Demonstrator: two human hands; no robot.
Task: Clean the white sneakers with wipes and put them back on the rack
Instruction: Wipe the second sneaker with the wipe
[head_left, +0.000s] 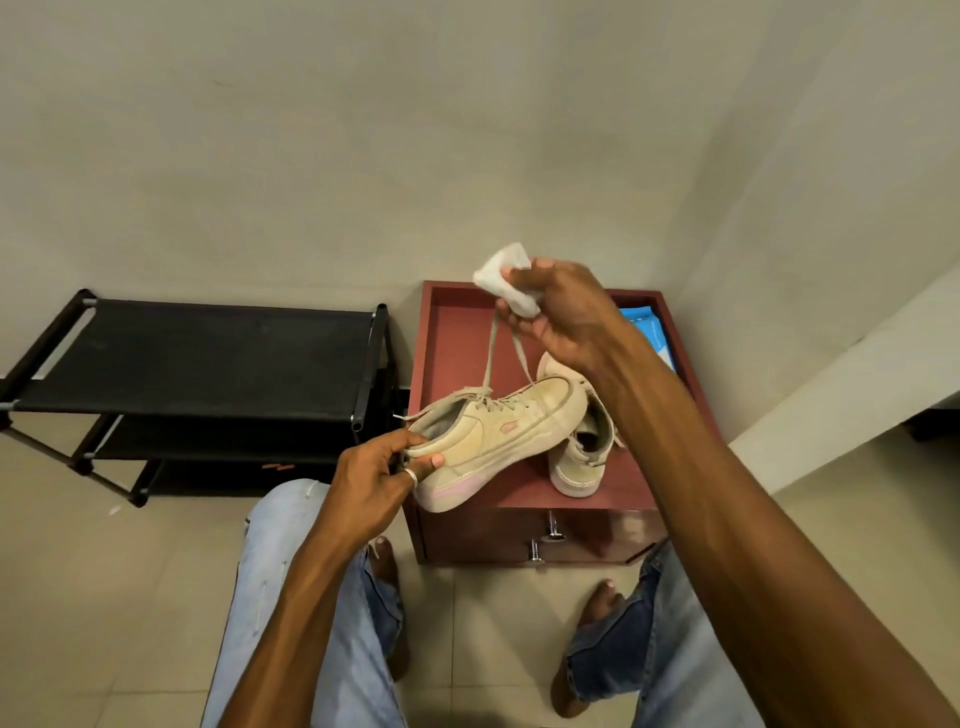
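White wipe (506, 278) and laces (491, 353) pinched in the right hand (566, 317); the left hand (374, 478) grips the sneaker (493, 441) by its heel above a maroon cabinet (457, 338).

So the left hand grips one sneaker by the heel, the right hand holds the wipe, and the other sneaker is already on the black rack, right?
No: the head view shows the other sneaker lying on the red cabinet, not on the black rack. The rest is right.

Dingy sneaker (493, 441) tilted midair, 2nd sneaker (577, 467) on cabinet (457, 338), wipe (506, 278) crumpled.
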